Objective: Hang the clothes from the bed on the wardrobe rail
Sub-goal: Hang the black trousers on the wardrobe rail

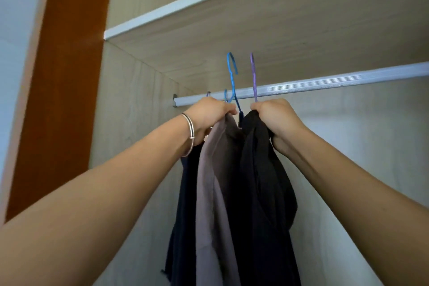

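Both my arms reach up into the wardrobe toward the silver rail (325, 82). My left hand (206, 116) grips the top of a grey-mauve garment (213, 181) and the blue hanger (232, 76), whose hook stands above the rail, not over it. My right hand (276, 118) grips a black garment (262, 181) on a purple hanger (253, 76), its hook also raised in front of the rail. A dark navy garment (185, 204) hangs at the far left. Two small hooks show on the rail behind my left hand.
The underside of a wooden shelf (255, 30) lies just above the rail. The wardrobe's side wall (130, 111) is close on the left, with a brown door edge (62, 76) beyond it. The rail runs bare to the right.
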The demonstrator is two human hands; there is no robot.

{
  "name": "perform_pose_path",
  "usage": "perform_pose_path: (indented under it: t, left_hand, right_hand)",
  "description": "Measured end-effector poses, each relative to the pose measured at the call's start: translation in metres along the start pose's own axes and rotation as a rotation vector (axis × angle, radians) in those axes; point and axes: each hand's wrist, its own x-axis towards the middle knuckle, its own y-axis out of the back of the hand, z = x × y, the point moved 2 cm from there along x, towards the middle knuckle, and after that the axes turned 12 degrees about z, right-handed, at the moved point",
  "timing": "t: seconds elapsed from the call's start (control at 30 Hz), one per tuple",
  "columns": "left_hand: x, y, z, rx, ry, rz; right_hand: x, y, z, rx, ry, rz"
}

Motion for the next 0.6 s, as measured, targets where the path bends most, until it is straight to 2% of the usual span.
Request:
perform_pose_path:
  t: [0.13,0.3,0.43,0.6]
  left_hand:
    - [-0.027,0.045,-0.021,0.188,-0.076,0.045]
    - [-0.090,0.121,-0.056,0.253,-0.036,0.026]
    - [-0.144,0.203,-0.085,0.391,-0.011,0.049]
    - [-0.215,0.313,-0.086,0.623,0.071,0.129]
  right_hand:
    - [-0.042,-0.026,0.011,0.126,-0.118,-0.140]
    - [-0.119,-0.070,0.027,0.331,-0.257,-0.592]
    - [-0.193,-0.113,0.036,0.435,-0.332,-0.736]
    - [-0.292,-0.186,0.030,0.537,-0.455,-0.941]
